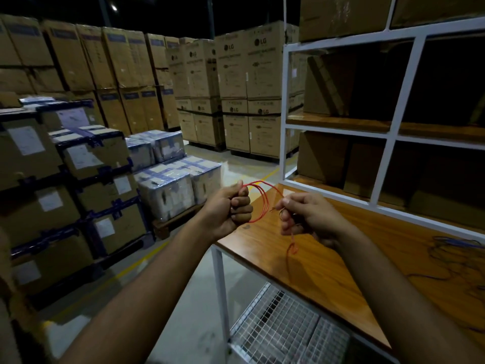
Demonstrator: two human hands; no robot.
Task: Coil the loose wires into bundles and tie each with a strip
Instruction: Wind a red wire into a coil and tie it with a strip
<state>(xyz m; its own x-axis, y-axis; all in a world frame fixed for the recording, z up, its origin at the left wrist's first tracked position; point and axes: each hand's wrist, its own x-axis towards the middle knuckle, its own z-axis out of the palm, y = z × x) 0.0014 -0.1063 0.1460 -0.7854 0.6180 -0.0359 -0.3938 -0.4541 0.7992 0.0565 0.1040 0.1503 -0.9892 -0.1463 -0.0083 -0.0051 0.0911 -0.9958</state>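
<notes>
A thin red wire arcs in loops between my two hands, above the left end of a wooden table. My left hand grips the looped part in a closed fist, the loops sticking out to its right. My right hand pinches the other stretch of the same wire, and a loose red tail hangs down from it towards the table top. A tangle of blue wire lies on the table at the far right. No tying strip is visible.
A white metal shelf rack with cardboard boxes stands behind the table. A wire mesh shelf sits under the table. Wrapped boxes on pallets and tall stacked cartons fill the floor to the left and beyond.
</notes>
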